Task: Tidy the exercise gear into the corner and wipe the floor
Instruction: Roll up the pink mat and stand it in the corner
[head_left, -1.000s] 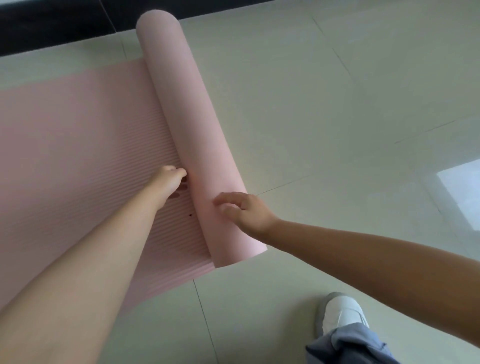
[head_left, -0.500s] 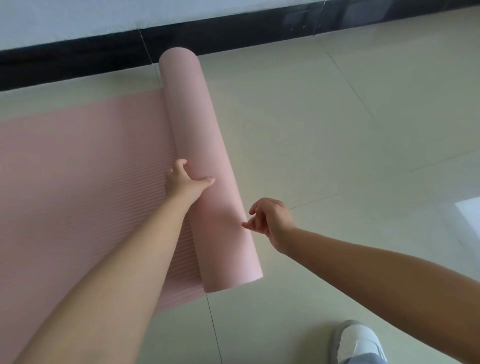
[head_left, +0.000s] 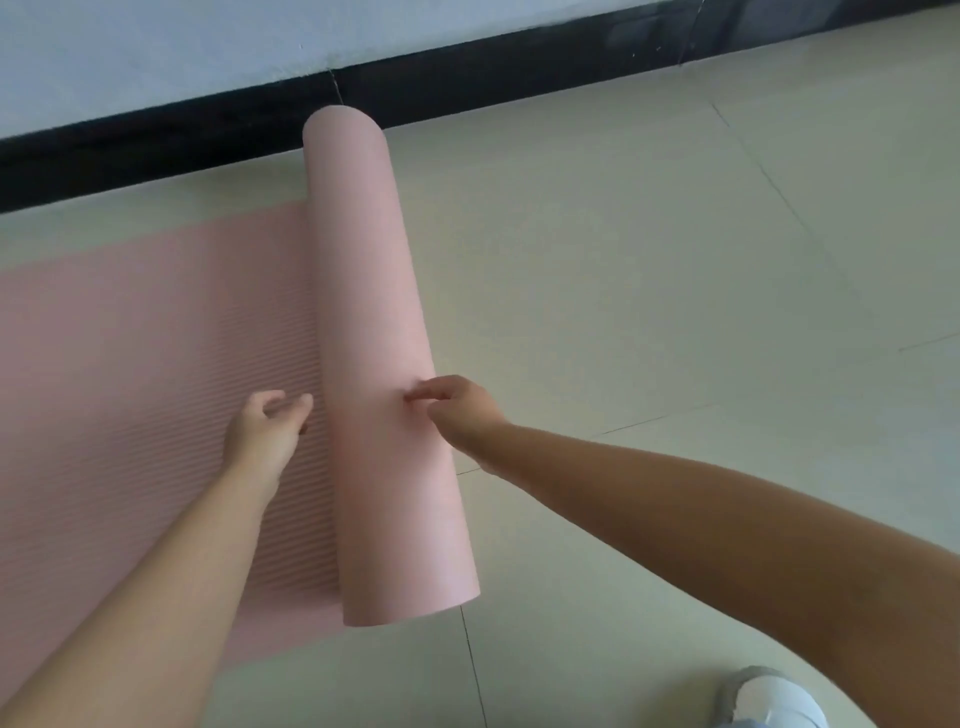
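- Exercise mat (head_left: 384, 364), pink foam, part-rolled: a smooth cylinder lying on the floor (head_left: 649, 312), its far end near the black skirting (head_left: 156, 145) at the floor's back edge, its near end toward the floor's front edge.
- Unrolled part of the mat (head_left: 130, 364): flat sheet with fine ribs running across it, spread left of the roll; cut off by the left frame edge, so its full length cannot be told. Where the sheet meets the roll is hidden under the cylinder.
- Right hand (head_left: 457, 410): fingers bent, tips pressed onto the upper right side of the roll about midway along it; nothing enclosed in the grip.
- Left hand (head_left: 265, 426): over the ribbed sheet just left of the roll, fingers loosely curled, holding nothing; whether it touches the mat cannot be told.
- Floor: pale glossy tiles with thin dark joints, carrying mat and roll.
- Wall (head_left: 156, 52): light, plain, above the skirting.
- Shoe (head_left: 774, 699): white, at the floor's front right corner, partly cut off by the bottom edge and partly hidden by the right forearm.
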